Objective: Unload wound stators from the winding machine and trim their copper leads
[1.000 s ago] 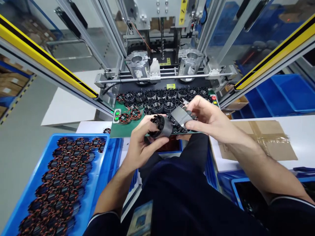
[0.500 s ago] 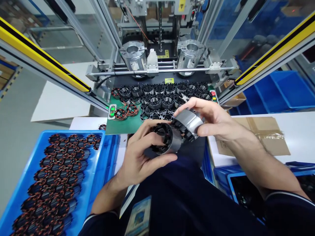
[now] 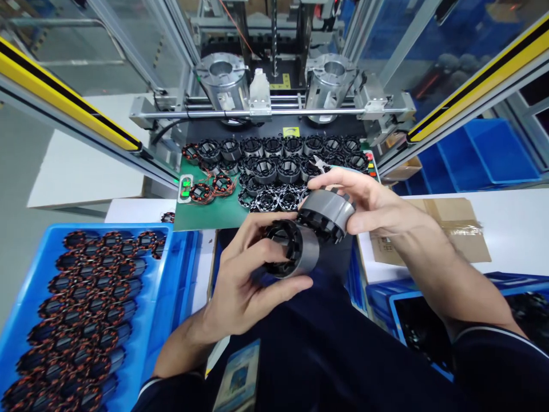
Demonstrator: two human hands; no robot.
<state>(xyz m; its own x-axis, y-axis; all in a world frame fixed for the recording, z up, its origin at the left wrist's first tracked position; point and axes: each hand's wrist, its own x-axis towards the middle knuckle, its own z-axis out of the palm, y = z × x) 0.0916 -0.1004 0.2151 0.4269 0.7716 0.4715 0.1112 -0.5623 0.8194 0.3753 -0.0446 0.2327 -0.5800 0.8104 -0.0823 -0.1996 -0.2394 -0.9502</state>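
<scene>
Looks like paired handling: left hand (image 3: pixel 253 274) grips one ring core (image 3: pixel 307 252), right hand (image 3: pixel 369 209) pinches a second ring core (image 3: pixel 328 209), side by side nearside of the green worktop (image 3: pixel 201 217); next move probably calls for steady grips.

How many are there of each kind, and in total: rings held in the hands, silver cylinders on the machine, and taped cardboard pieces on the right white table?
Held rings: 2
Silver cylinders: 2
Taped cardboard pieces: 1
Total: 5
</scene>
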